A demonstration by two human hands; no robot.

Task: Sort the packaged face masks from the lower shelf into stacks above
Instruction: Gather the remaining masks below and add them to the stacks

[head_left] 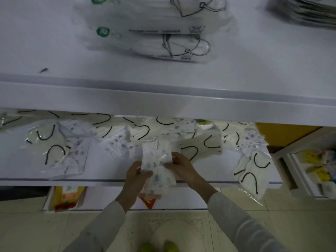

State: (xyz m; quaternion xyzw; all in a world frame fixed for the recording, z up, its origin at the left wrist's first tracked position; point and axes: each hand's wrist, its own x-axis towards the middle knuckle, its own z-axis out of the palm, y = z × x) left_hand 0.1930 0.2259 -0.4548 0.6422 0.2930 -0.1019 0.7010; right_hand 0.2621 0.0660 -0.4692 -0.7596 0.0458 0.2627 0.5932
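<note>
Both my hands hold a small bundle of patterned packaged masks over the front edge of the lower shelf. My left hand grips the bundle's left side and my right hand holds its right side. Loose clear packets lie scattered across the lower shelf: white masks with black ear loops and patterned ones. On the upper shelf sits a stack of larger printed mask packs, with a second stack behind it.
Another dark-edged pile lies at the upper shelf's far right. Below the lower shelf, yellow and red packets sit in a white tray. More yellow packets fill a rack at right. One packet hangs over the lower shelf's right end.
</note>
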